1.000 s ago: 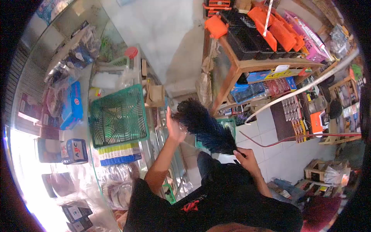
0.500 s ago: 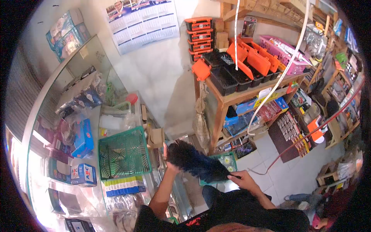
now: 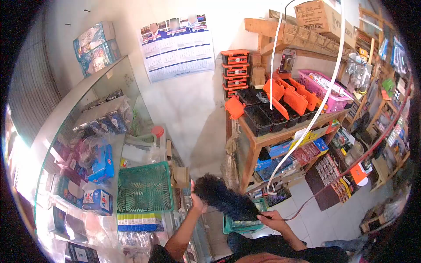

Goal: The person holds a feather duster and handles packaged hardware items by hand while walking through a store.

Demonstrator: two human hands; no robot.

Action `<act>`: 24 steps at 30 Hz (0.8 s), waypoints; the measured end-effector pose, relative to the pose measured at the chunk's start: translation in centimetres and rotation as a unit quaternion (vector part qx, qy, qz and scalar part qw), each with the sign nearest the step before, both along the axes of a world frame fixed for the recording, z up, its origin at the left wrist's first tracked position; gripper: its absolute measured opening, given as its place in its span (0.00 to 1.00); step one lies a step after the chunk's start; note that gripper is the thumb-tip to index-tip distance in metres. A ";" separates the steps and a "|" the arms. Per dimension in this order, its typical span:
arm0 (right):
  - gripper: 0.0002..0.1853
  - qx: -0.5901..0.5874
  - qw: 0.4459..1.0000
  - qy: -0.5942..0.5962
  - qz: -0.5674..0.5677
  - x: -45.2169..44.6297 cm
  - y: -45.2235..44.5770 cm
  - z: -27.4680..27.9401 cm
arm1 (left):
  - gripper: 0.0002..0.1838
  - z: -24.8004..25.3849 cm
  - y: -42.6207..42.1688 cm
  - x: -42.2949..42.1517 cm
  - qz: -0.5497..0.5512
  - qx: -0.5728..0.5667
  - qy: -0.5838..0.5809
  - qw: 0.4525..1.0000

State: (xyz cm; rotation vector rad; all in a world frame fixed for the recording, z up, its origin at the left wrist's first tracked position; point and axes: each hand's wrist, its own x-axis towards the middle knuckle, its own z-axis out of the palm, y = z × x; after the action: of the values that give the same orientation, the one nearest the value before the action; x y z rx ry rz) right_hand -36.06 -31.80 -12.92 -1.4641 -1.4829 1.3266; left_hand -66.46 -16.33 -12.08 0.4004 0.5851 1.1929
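Observation:
A dark, fluffy feather duster (image 3: 226, 196) lies slantwise in front of me. My right hand (image 3: 272, 219) is closed around its short handle at the lower right end. At the other end, my left hand (image 3: 199, 202) rests against the feathered tip, its visible fingers stretched upward; the feathers hide part of that hand. Just left of it are a small open cardboard box (image 3: 180, 177) and an empty-looking green plastic basket (image 3: 144, 188) on the glass counter. Below the duster, another green basket (image 3: 232, 224) stands near the floor, partly covered.
The glass display case (image 3: 46, 144) curves along my left, holding boxed goods. A wooden table (image 3: 258, 140) ahead carries black boxes with orange lids (image 3: 294, 101) and a pink basket (image 3: 337, 104). A white cable (image 3: 307, 131) hangs in front. Stocked shelves line the right.
My view has tilted up, so the surroundings sit lower in the picture. The duster stays between both hands, its feathered end still at the left hand.

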 end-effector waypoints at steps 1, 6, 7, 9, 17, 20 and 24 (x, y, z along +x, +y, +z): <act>0.17 -0.020 1.000 -0.008 0.003 0.2 0.1 -0.6 | 0.47 -0.1 0.2 0.0 -0.004 0.002 0.013 1.000; 0.18 -0.056 0.998 -0.032 0.020 0.7 0.1 -1.5 | 0.49 0.3 -0.7 -0.4 -0.013 0.016 -0.005 1.000; 0.16 -0.026 0.999 -0.029 -0.002 0.2 -0.1 -0.6 | 0.49 0.0 -0.6 -0.4 0.004 0.000 0.000 1.000; 0.16 0.033 0.998 -0.022 -0.047 -1.0 -0.2 1.2 | 0.49 0.2 0.2 0.0 0.037 -0.034 0.011 0.999; 0.18 0.067 0.997 -0.016 -0.017 -0.6 0.1 -0.4 | 0.46 4.0 -1.6 0.1 -0.008 -0.006 0.026 1.000; 0.18 0.068 0.998 -0.009 0.001 -0.9 0.2 1.1 | 0.47 1.4 -0.5 -0.1 0.007 0.031 -0.006 0.999; 0.19 0.039 0.999 0.001 -0.015 -0.6 -0.1 0.6 | 0.45 1.8 -0.6 0.1 0.022 -0.038 0.027 0.999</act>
State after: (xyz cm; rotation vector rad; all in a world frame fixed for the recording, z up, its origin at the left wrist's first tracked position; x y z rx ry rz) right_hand -36.68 -31.86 -12.31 -1.4283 -1.4892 1.2394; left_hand -66.33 -16.92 -10.30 0.3574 0.6866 1.2006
